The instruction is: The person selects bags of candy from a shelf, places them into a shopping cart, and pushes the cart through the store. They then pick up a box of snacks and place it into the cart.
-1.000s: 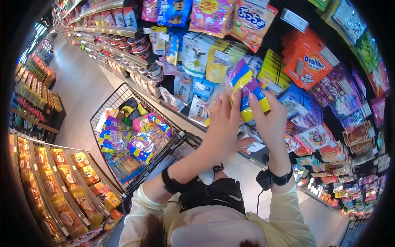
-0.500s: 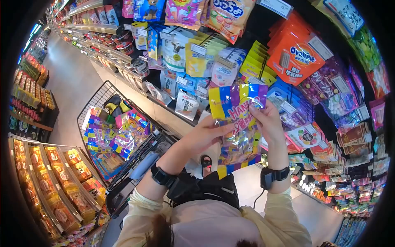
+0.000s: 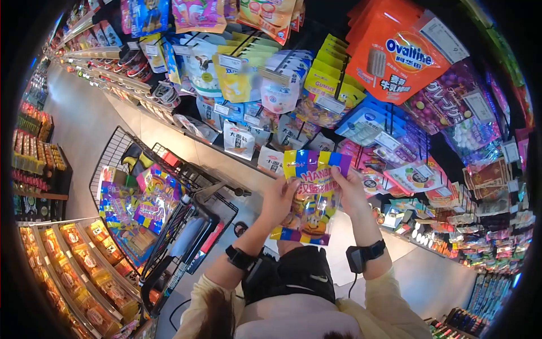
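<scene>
Between both hands I hold a bag of gummy candy, purple, yellow and blue with pink lettering and a clear window. My left hand grips its left edge with the thumb on the front. On the upper right edge, my right hand pinches the bag near its top corner. The bag hangs almost upright in front of my body, its printed face towards me. Fingers behind the bag are hidden.
A shopping cart at left holds similar candy bags. Hanging snack packs fill the racks ahead, among them an orange Ovaltine pack and a yellow gummy pack. A shelf of packaged food stands at lower left.
The bag and both hands have come lower and a little left in view, and the bag hangs straighter. The view has shifted, showing more of the cart's handle end.
</scene>
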Demonstrator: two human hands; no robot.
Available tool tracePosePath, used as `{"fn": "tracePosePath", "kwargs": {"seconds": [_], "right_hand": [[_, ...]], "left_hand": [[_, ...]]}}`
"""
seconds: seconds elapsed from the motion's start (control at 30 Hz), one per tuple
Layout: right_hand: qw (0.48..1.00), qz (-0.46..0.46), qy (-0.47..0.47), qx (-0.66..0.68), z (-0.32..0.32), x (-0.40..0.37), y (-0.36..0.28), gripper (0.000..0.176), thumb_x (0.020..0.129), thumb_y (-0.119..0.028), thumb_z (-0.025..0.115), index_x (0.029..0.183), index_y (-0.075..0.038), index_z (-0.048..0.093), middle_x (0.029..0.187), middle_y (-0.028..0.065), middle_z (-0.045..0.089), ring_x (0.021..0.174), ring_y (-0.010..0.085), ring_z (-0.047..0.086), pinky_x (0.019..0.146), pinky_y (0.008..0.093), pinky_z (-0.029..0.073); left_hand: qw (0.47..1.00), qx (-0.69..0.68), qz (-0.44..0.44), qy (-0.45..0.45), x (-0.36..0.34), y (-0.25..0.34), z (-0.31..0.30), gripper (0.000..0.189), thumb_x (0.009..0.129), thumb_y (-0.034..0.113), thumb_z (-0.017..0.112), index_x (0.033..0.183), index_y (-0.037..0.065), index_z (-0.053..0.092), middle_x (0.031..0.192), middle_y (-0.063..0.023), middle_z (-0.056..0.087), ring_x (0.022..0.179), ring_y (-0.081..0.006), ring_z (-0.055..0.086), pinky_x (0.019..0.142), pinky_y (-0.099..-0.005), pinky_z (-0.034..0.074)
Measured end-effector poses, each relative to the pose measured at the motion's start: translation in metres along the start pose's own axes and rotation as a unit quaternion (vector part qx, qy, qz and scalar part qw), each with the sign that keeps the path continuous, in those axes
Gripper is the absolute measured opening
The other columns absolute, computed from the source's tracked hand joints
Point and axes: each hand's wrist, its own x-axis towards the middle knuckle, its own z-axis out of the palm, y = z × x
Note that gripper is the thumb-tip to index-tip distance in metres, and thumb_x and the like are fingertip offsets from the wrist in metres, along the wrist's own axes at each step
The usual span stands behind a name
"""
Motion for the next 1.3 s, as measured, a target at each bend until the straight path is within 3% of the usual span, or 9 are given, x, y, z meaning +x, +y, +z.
{"fn": "tracePosePath", "kwargs": {"seconds": [0.1,0.2,0.3,0.4,0.63,0.73,0.87,1.03,1.3], "right_hand": [[0.998,0.038,0.051,-0.002,-0.024,0.01,0.035,0.015,0.09,-0.018,0.058,0.1,-0.007,0.062,0.091,-0.0022,0.064,0.084,0.0053,0.055,0.074,0.0233,0.043],[0.999,0.028,0.038,0.021,-0.042,0.026,0.07,0.016,0.09,-0.018,0.058,0.103,-0.008,0.061,0.092,-0.0022,0.063,0.083,0.0056,0.056,0.073,0.0239,0.044],[0.996,0.07,0.047,-0.013,-0.042,0.04,0.095,0.017,0.091,-0.018,0.057,0.105,-0.009,0.059,0.092,-0.0023,0.063,0.082,0.006,0.057,0.073,0.025,0.046],[0.995,0.073,0.046,-0.045,-0.044,0.059,0.128,0.016,0.091,-0.019,0.056,0.102,-0.008,0.06,0.09,-0.0025,0.063,0.081,0.0059,0.057,0.072,0.0242,0.046],[0.98,0.06,0.071,-0.177,-0.057,0.119,0.199,0.024,0.089,-0.025,0.059,0.093,-0.002,0.063,0.081,-0.001,0.062,0.073,0.0055,0.053,0.066,0.0236,0.043],[0.976,0.074,0.131,-0.155,-0.059,0.145,0.23,0.028,0.087,-0.027,0.061,0.093,-0.001,0.063,0.078,0.0003,0.062,0.07,0.0065,0.053,0.065,0.0232,0.042],[0.973,0.065,0.169,-0.141,-0.065,0.177,0.248,0.032,0.086,-0.029,0.062,0.098,0.001,0.063,0.081,0.0022,0.063,0.072,0.009,0.054,0.067,0.0247,0.043],[0.971,0.022,0.178,-0.157,-0.06,0.206,0.236,0.036,0.086,-0.031,0.063,0.101,0.002,0.063,0.085,0.0061,0.064,0.076,0.0114,0.056,0.071,0.0259,0.044],[0.971,-0.058,0.203,-0.109,-0.056,0.229,0.23,0.036,0.086,-0.03,0.063,0.1,0.003,0.061,0.085,0.0033,0.063,0.079,0.0088,0.054,0.074,0.0226,0.042]], "left_hand": [[0.964,0.211,0.147,0.073,0.012,-0.045,0.011,0.026,0.093,0.026,0.052,0.103,0.003,0.059,0.07,-0.0054,0.061,0.063,-0.0057,0.056,0.053,-0.0236,0.042],[0.997,-0.041,-0.021,0.058,0.025,-0.058,0.013,0.026,0.091,0.021,0.054,0.103,-0.002,0.059,0.079,-0.0075,0.064,0.067,-0.0118,0.059,0.061,-0.0289,0.047],[0.975,-0.195,-0.088,0.051,0.056,-0.086,0.007,0.026,0.089,0.021,0.058,0.102,-0.002,0.06,0.082,-0.0041,0.064,0.069,-0.0081,0.056,0.062,-0.0257,0.046],[0.986,-0.124,-0.107,0.001,0.085,-0.11,-0.01,0.018,0.089,0.017,0.059,0.098,0.002,0.062,0.083,0.0036,0.061,0.071,-0.0021,0.052,0.061,-0.0182,0.043],[0.994,-0.055,-0.074,0.058,0.156,-0.223,-0.018,0.016,0.087,0.015,0.062,0.093,0.001,0.063,0.079,0.0013,0.062,0.071,-0.0035,0.054,0.062,-0.0206,0.044],[0.988,-0.019,-0.134,0.077,0.178,-0.238,-0.021,0.015,0.086,0.015,0.063,0.092,0.001,0.063,0.077,0.0001,0.062,0.068,-0.0046,0.054,0.06,-0.0212,0.044],[0.994,-0.035,-0.053,0.094,0.221,-0.275,-0.032,0.013,0.082,0.016,0.067,0.091,0.007,0.064,0.076,0.0004,0.062,0.066,-0.0064,0.054,0.06,-0.0219,0.043],[0.983,-0.083,-0.155,0.05,0.249,-0.222,-0.038,0.013,0.083,0.017,0.066,0.094,0.012,0.062,0.088,0.0034,0.062,0.08,-0.007,0.055,0.071,-0.0266,0.044],[0.985,-0.146,-0.095,0.015,0.273,-0.2,-0.032,0.012,0.086,0.016,0.064,0.096,0.01,0.062,0.092,0.0022,0.063,0.086,-0.0081,0.057,0.079,-0.0277,0.046]]}}
